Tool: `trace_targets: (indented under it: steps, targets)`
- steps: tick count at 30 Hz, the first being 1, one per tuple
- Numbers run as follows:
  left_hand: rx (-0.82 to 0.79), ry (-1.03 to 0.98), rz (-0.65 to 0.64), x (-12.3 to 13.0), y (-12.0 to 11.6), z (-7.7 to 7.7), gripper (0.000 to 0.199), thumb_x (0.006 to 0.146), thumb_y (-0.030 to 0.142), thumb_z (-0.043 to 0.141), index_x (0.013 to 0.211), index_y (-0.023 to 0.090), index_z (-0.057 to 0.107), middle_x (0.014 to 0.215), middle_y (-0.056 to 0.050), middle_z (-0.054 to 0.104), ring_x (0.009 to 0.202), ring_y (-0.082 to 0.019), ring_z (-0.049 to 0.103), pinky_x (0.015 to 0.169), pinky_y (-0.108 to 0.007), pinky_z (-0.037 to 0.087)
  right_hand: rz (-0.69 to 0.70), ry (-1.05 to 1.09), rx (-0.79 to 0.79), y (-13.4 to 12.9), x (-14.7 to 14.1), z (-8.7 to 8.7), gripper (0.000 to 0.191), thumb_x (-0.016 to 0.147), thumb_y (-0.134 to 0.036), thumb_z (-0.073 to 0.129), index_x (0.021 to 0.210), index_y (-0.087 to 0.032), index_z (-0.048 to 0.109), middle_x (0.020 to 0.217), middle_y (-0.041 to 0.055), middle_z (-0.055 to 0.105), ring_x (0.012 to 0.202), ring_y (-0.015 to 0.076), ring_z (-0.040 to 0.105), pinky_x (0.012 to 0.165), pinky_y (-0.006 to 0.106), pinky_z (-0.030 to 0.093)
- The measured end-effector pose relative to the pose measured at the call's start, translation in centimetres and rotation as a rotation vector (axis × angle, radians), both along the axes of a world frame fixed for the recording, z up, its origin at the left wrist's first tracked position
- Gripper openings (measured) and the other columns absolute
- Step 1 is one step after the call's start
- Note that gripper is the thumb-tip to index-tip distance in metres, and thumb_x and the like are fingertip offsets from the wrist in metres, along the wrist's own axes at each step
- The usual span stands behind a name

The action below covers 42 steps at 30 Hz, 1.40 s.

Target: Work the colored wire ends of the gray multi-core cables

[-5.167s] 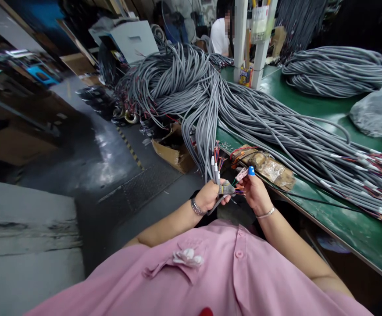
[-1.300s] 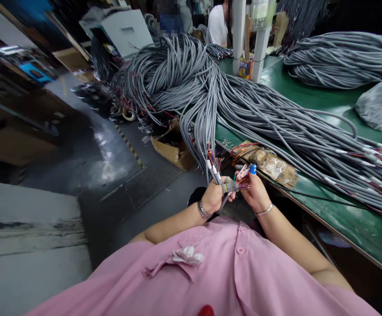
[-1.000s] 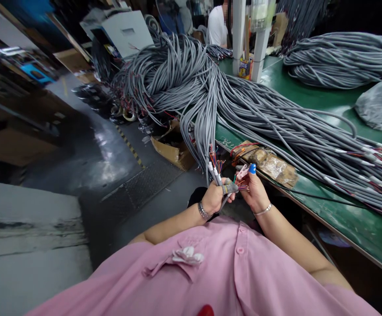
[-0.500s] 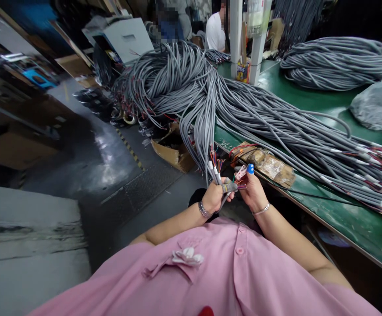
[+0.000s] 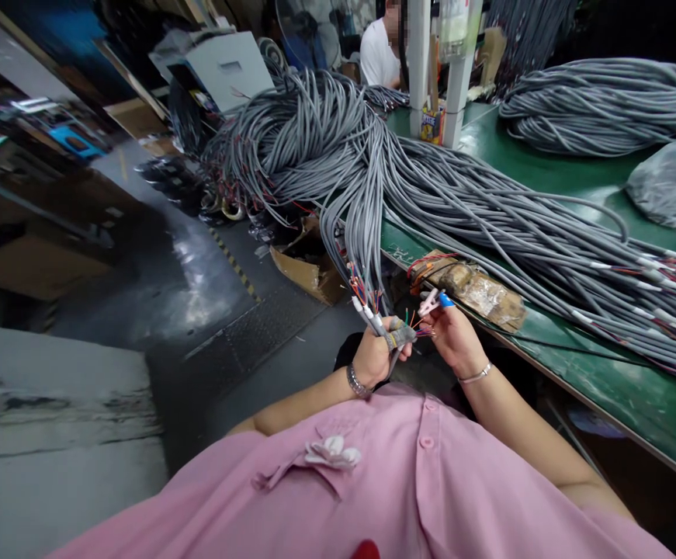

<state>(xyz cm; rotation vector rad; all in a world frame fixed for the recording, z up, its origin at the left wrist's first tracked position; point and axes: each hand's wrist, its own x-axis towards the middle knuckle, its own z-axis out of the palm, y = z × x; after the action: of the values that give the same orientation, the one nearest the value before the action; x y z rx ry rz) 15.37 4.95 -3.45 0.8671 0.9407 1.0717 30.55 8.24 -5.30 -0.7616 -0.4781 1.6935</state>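
Cable ends (image 5: 368, 313) are gripped in the left hand (image 5: 374, 353); a pink clip (image 5: 429, 303) is held in the right (image 5: 457, 339), beside fanned wires (image 5: 422, 331).

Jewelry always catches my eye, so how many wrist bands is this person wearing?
2 in view: a linked metal band around the left wrist, and a thin silvery bangle around the right wrist.

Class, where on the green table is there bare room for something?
One patch lies between the coil, plastic bag and long cable bundle; a narrower strip runs between the bundle's right-hand ends and the table's near edge. The middle is crowded with cables.
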Motion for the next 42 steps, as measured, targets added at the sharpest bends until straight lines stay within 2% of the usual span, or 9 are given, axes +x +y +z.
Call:
trace_targets:
  steps: [6,12,17,25,29,32,35,39,42]
  targets:
    - [0.040,-0.009,0.078,0.9,0.4,0.4,0.024,0.068,0.035,0.071,0.064,0.014,0.060,0.050,0.000,0.058,0.042,-0.008,0.049,0.041,-0.019,0.036,-0.030,-0.064,0.068,0.2,-0.1,-0.2,0.041,0.080,-0.059,0.060,0.085,-0.019,0.067,0.081,0.0037,0.066,0.066,0.0128,0.056,0.060,0.025,0.047]
    - [0.025,0.005,0.091,1.3,0.9,0.1,0.025,0.068,0.036,0.071,0.065,0.014,0.059,0.052,0.000,0.059,0.043,-0.008,0.049,0.042,-0.019,0.036,-0.049,-0.123,0.065,0.7,-0.4,-1.0,0.052,0.077,-0.069,0.055,0.082,-0.019,0.068,0.080,0.0052,0.068,0.065,0.0139,0.057,0.060,0.027,0.047]
    - [0.045,0.007,0.083,1.4,1.0,-0.3,0.025,0.069,0.035,0.071,0.064,0.014,0.058,0.051,0.000,0.059,0.042,-0.008,0.049,0.042,-0.019,0.036,-0.036,-0.095,0.042,1.2,-0.5,-1.5,0.049,0.074,-0.068,0.060,0.076,-0.020,0.065,0.071,0.0034,0.066,0.057,0.0131,0.055,0.055,0.027,0.045]
    - [0.059,0.024,0.072,1.0,0.7,-1.0,0.024,0.071,0.035,0.069,0.066,0.014,0.059,0.052,0.000,0.058,0.043,-0.008,0.050,0.042,-0.019,0.037,-0.140,0.013,0.024,1.5,-1.4,-0.8,0.043,0.072,-0.062,0.067,0.074,-0.019,0.064,0.067,0.0001,0.063,0.052,0.0101,0.049,0.053,0.024,0.044]
    - [0.062,0.022,0.059,0.6,0.3,-1.0,0.024,0.071,0.035,0.070,0.065,0.014,0.059,0.052,0.000,0.059,0.043,-0.008,0.050,0.041,-0.019,0.037,-0.020,0.056,0.011,0.9,-0.8,-0.7,0.052,0.070,-0.072,0.060,0.074,-0.020,0.063,0.074,0.0018,0.066,0.058,0.0113,0.055,0.055,0.025,0.047]
    - [0.056,0.039,0.044,0.1,0.0,-1.3,0.024,0.071,0.035,0.070,0.066,0.014,0.059,0.052,0.000,0.058,0.043,-0.008,0.050,0.042,-0.020,0.038,0.226,-0.001,0.004,0.2,0.5,-0.7,0.061,0.071,-0.077,0.053,0.082,-0.019,0.067,0.081,0.0052,0.068,0.063,0.0139,0.060,0.058,0.027,0.050]
    - [0.070,0.111,0.009,-0.4,-0.5,-1.6,0.025,0.072,0.036,0.070,0.067,0.014,0.059,0.054,0.000,0.060,0.045,-0.009,0.052,0.045,-0.020,0.041,0.420,-0.167,0.057,-0.7,1.8,-0.3,0.054,0.072,-0.067,0.062,0.090,-0.017,0.068,0.083,0.0069,0.069,0.070,0.0161,0.062,0.063,0.028,0.050]
    - [0.129,0.245,-0.074,-0.8,-0.9,-1.7,0.024,0.073,0.035,0.069,0.070,0.014,0.060,0.057,-0.001,0.061,0.049,-0.010,0.055,0.050,-0.022,0.045,0.415,-0.451,0.171,-1.6,2.4,0.5,0.031,0.071,-0.043,0.075,0.082,-0.016,0.066,0.074,0.0023,0.067,0.065,0.0129,0.060,0.064,0.026,0.047]
    - [0.137,0.337,-0.189,-0.8,-0.7,-1.9,0.019,0.071,0.029,0.069,0.068,0.012,0.061,0.057,-0.002,0.062,0.051,-0.011,0.058,0.053,-0.022,0.047,0.376,-0.660,0.359,-2.3,1.9,1.2,0.023,0.080,-0.039,0.067,0.080,-0.017,0.063,0.071,0.0014,0.066,0.064,0.0138,0.059,0.066,0.028,0.047]
